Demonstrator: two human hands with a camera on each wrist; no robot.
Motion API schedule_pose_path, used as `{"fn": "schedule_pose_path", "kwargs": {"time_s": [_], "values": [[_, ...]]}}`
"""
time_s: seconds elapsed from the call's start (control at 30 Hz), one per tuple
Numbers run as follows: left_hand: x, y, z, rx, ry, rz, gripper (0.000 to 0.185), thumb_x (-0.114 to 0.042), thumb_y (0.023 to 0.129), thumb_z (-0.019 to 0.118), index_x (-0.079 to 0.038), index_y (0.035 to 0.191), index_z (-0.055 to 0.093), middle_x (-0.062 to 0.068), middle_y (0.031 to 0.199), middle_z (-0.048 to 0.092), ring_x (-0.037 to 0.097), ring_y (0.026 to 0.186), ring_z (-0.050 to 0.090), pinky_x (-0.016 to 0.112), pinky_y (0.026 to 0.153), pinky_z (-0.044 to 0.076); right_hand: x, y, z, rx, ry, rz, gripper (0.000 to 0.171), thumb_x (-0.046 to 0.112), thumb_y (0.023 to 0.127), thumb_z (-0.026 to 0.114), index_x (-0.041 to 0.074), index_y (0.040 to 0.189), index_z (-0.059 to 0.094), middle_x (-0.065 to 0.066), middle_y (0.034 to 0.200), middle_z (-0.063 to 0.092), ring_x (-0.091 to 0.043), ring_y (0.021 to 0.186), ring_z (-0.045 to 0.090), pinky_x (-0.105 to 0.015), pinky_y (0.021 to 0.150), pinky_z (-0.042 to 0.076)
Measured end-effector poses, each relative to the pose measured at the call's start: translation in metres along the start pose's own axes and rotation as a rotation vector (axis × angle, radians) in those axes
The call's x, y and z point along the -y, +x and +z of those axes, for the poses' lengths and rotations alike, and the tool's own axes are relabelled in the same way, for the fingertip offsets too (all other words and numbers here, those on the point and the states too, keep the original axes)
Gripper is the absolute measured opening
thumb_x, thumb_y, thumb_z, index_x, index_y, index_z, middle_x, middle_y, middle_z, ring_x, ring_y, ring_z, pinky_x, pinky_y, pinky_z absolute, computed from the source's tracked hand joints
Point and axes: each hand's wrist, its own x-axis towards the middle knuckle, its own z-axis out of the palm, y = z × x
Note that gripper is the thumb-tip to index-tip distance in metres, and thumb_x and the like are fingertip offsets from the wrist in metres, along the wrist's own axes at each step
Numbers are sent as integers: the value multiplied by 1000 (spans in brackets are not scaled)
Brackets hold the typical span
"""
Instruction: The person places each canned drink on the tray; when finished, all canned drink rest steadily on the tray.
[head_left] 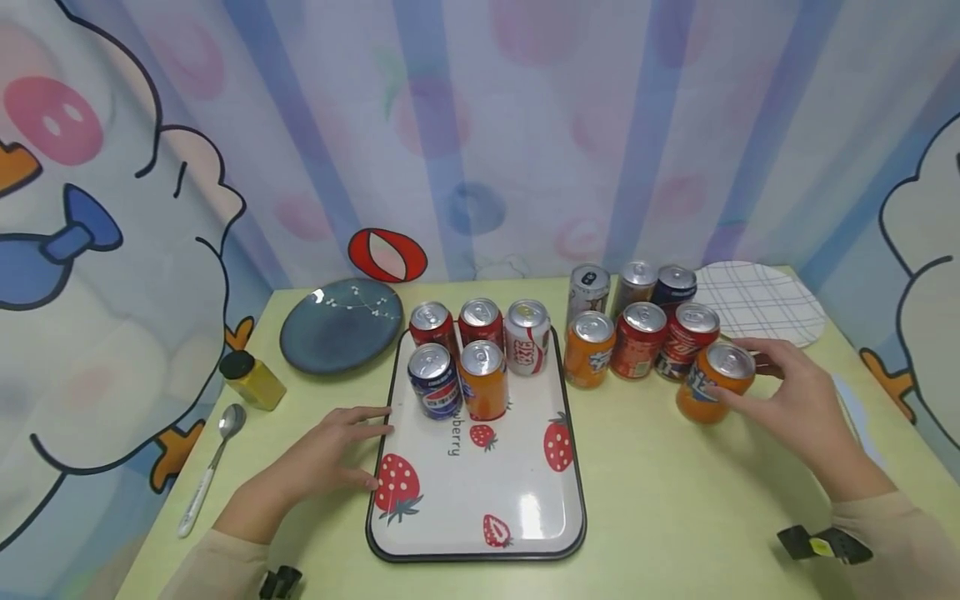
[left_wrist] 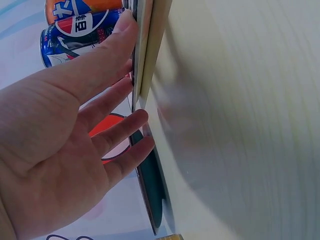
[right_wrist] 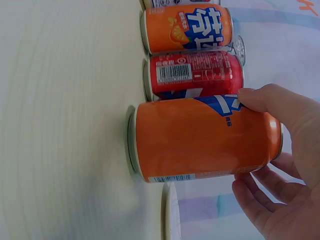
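Observation:
My right hand (head_left: 798, 408) holds an orange soda can (head_left: 711, 396) at the right end of a group of cans, thumb and fingers on opposite sides near its top. The can is upright, at or close to the table; I cannot tell if it touches. My left hand (head_left: 322, 458) is at the left edge of the strawberry-patterned tray (head_left: 517, 492), its fingers extended and the thumb apart. On the tray's far half stand a blue Pepsi can (head_left: 435, 387), another orange can (head_left: 485, 387), two red cans (head_left: 480, 321) and a white can (head_left: 527, 342).
Right of the tray stand an orange can (head_left: 588, 354), red cans (head_left: 639, 342), silvery cans (head_left: 588, 292) and a dark blue can (head_left: 675, 285). A checked round mat (head_left: 765, 296) lies behind. At left are a dark plate (head_left: 337, 333), a yellow bottle (head_left: 258, 385) and a spoon (head_left: 206, 479).

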Motion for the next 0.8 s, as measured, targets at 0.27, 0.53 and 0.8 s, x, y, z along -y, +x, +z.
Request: {"fn": "schedule_pose_path", "kwargs": {"time_s": [0.27,0.53,0.8], "values": [[-2,1,-1,0,2,-3,74,-31,73,94,-18,140,67,7,158,50,41,146,42,62,117,40,16,-6,9,-25,68,9,71,25,69,98,9,130,66,-12,119,69,12,91,52,-17,73,41],[-3,0,-1,-3,-19,3,74,-31,72,95,-17,139,67,8,157,50,42,145,41,62,118,39,58,-4,32,-76,211,-198,67,8,60,100,11,120,71,0,112,72,5,89,59,-7,78,46],[-2,0,-1,-10,-17,8,74,-32,71,95,-17,138,68,8,156,51,42,145,41,63,118,38,102,9,64,-25,298,-290,66,7,61,99,9,120,70,-2,113,72,-6,91,61,-9,77,49]]}}
